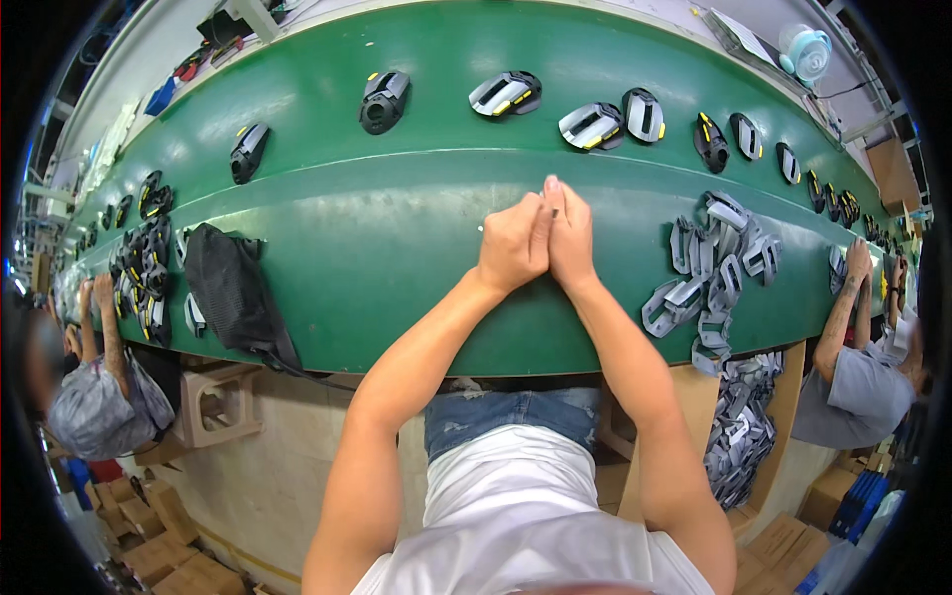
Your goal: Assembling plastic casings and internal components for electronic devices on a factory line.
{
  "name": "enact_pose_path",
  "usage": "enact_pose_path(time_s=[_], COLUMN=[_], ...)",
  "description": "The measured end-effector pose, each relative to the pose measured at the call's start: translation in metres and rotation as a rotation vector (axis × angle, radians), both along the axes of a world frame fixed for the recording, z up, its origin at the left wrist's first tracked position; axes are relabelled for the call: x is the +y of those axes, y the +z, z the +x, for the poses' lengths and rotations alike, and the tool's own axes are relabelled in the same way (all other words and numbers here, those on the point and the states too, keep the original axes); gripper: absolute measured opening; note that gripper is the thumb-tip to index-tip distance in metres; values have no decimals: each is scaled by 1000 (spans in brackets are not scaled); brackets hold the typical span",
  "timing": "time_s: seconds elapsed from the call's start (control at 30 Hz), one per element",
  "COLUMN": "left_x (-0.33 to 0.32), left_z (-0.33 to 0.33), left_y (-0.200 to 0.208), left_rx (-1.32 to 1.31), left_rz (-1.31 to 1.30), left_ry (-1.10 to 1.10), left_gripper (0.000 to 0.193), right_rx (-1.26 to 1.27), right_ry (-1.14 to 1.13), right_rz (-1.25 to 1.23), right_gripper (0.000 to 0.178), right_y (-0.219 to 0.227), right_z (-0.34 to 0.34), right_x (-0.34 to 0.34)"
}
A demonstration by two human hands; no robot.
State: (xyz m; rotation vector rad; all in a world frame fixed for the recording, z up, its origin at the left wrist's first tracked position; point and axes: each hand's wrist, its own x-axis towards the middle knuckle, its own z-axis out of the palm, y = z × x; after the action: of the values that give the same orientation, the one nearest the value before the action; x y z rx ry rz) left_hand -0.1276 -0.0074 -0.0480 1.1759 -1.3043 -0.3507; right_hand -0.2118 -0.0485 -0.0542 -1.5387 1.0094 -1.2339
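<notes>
Over the middle of the green bench my left hand (514, 243) and my right hand (572, 236) are pressed against each other. Both have their fingers curled closed, with the thumbs together at the top. Whatever they may hold is hidden between the fingers. To the right of my right hand lies a loose pile of grey plastic shell parts (727, 266). Beyond my hands, a spread-out row of black and grey computer mice with yellow side pieces, among them one grey mouse (506, 94), runs along the far strip of the bench.
A black mesh bag (230, 288) lies on the bench to my left, beside a heap of mice (144, 268). A cardboard box (788, 397) full of grey parts stands below the bench edge at right. Co-workers sit on both sides; a plastic stool (220, 402) is at left.
</notes>
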Motion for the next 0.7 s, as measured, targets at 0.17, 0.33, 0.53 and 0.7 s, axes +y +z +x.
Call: enact_pose_path(time_s=[0.17, 0.33, 0.53, 0.7], left_x=[-4, -8, -3, -4], left_z=[1, -1, -5, -7], left_y=[1, -8, 0, 0], left_rx=[-39, 171, 130, 87], left_rz=[-45, 53, 56, 67], left_ry=[-1, -34, -6, 12], left_gripper=[19, 24, 20, 20], right_rx=[-149, -177, -171, -172], right_ry=[24, 31, 63, 52], right_rz=[25, -41, -49, -50], right_gripper=[38, 37, 38, 38], right_y=[3, -1, -2, -2], right_z=[-3, -3, -8, -7], right_x=[9, 4, 5, 5])
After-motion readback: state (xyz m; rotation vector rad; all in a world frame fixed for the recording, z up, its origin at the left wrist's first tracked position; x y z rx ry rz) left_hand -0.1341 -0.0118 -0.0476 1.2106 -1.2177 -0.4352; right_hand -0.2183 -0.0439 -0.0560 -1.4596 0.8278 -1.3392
